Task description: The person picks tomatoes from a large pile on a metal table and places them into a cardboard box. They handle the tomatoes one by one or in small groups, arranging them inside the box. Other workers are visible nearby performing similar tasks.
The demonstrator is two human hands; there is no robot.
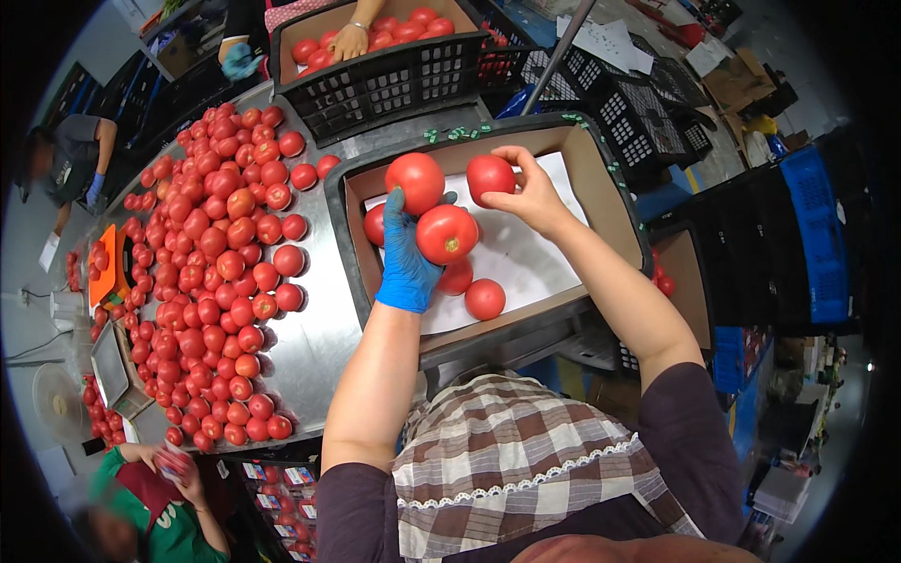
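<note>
My left hand (412,253), in a blue glove, cradles two large red tomatoes. One tomato (415,183) rests up by the thumb, and the other tomato (446,233) faces me with its stem scar. My bare right hand (529,193) grips a single tomato (490,181) between thumb and fingers. Both hands are over a black plastic crate (619,200) lined with cardboard and white paper (542,260). Inside it, a loose tomato (485,299) lies near the front side, with another tomato (456,276) beside it. Behind my left hand a further tomato (374,225) is partly hidden.
Left of the crate, a big heap of tomatoes (211,239) covers much of a steel table (313,338). Beyond stands another tomato crate (380,91) with a co-worker's hand (350,43) in it. A person in green (176,521) holds packed tomatoes at lower left. Crates (633,119) stand at right.
</note>
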